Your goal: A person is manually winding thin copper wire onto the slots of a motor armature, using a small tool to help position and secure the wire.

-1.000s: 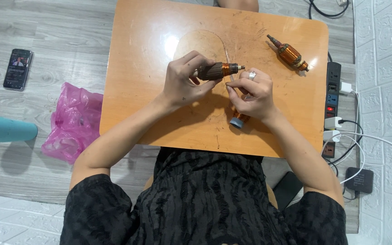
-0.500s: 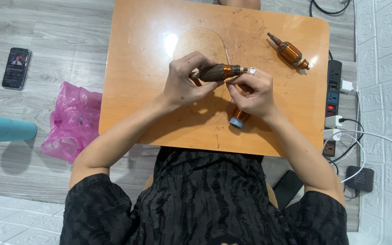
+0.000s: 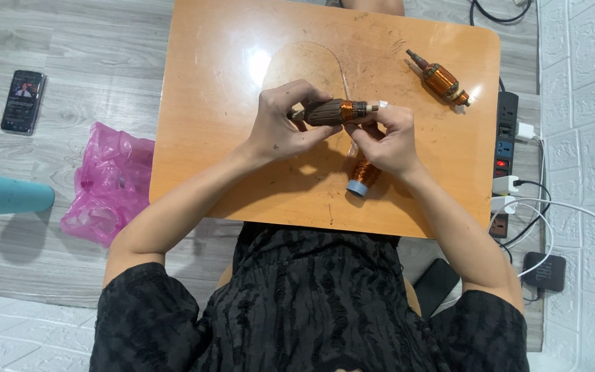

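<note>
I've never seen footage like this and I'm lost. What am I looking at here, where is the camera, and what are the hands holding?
The camera sits on a person's head and looks straight down at their own two bare hands over a small orange wooden table. The left hand and right hand together hold a motor armature, a dark core wound with copper wire. A copper wire spool lies under the right hand. A second armature rests on the table's far right. On the floor: a phone, a pink bag, a power strip.
</note>
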